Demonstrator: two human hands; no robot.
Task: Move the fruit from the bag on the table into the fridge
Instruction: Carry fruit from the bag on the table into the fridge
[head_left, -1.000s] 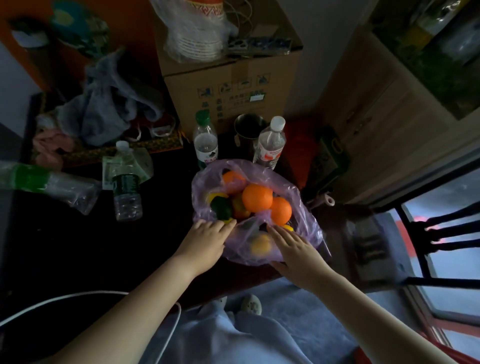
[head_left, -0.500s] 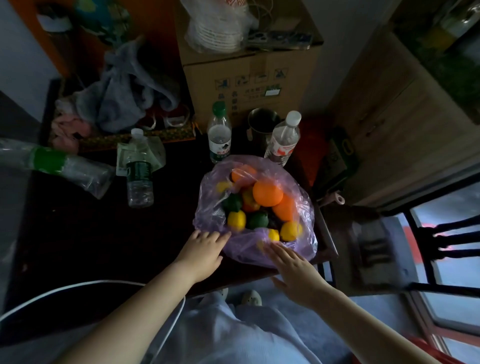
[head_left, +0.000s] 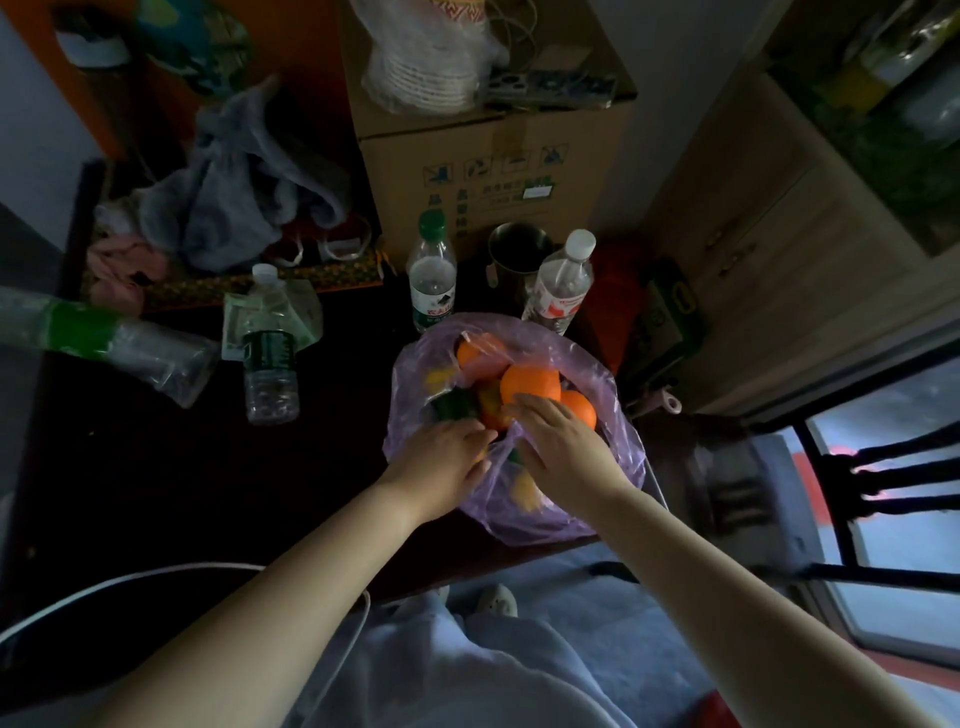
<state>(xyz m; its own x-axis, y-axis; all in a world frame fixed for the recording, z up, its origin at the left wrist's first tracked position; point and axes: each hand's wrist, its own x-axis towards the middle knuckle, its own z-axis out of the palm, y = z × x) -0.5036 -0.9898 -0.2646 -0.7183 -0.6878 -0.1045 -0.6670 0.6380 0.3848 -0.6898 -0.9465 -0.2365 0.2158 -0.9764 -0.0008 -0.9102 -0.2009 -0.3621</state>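
A translucent purple plastic bag (head_left: 615, 415) sits open on the dark table (head_left: 156, 467) near its front right corner. Inside lie a large orange (head_left: 530, 382), two smaller oranges (head_left: 581, 408) (head_left: 469, 353), a dark green fruit (head_left: 453, 405), and a yellow fruit (head_left: 524, 491) showing through the near wall. My left hand (head_left: 447, 460) is curled at the bag's near rim, with its fingertips hidden among the fruit. My right hand (head_left: 563, 449) lies inside the mouth, fingers stretched out and touching the large orange. No fridge is in view.
Behind the bag stand two water bottles (head_left: 431, 275) (head_left: 558, 283) and a metal cup (head_left: 519, 254). A third bottle (head_left: 270, 358) and an empty plastic sleeve (head_left: 104, 338) lie to the left. A cardboard box (head_left: 493, 171) stands at the back, and a chair (head_left: 737, 483) is at the right.
Both hands have moved forward from the bag's near outer edge into its mouth. The right hand now rests on the fruit, and the bag's near rim is pushed in.
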